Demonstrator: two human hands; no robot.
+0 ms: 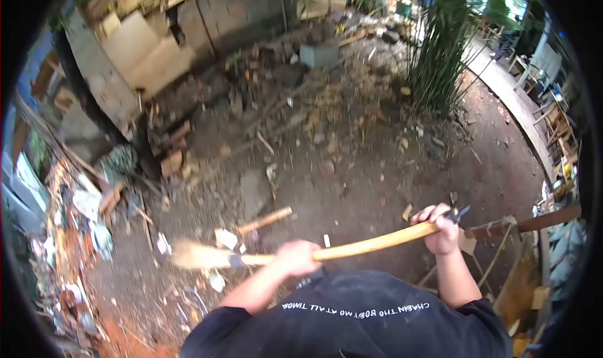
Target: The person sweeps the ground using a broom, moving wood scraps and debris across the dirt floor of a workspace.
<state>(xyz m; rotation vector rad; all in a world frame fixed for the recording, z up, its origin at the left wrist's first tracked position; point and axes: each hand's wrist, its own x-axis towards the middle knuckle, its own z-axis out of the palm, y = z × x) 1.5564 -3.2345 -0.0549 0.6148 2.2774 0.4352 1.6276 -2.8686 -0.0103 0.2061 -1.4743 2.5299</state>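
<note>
A broom [370,246] lies across the front of my body, its pale yellow handle running from lower left to upper right. Its straw-coloured bristles [200,256] point to the left, blurred, just above the littered ground, with a dark binding at their base. My left hand [298,258] is closed round the handle near the bristle end. Close to the black-tipped far end, my right hand [437,225] also grips the handle. Below the bristles and beside them lie white scraps [226,238] and a short piece of wood [267,220].
Bare dirt [352,169] with leaves and litter spreads ahead. A leafy plant clump [436,69] stands at the right, near a curved path edge [512,106]. A grey block [319,56] sits farther back. Debris piles [78,232] line the left, beside a dark trunk [94,106].
</note>
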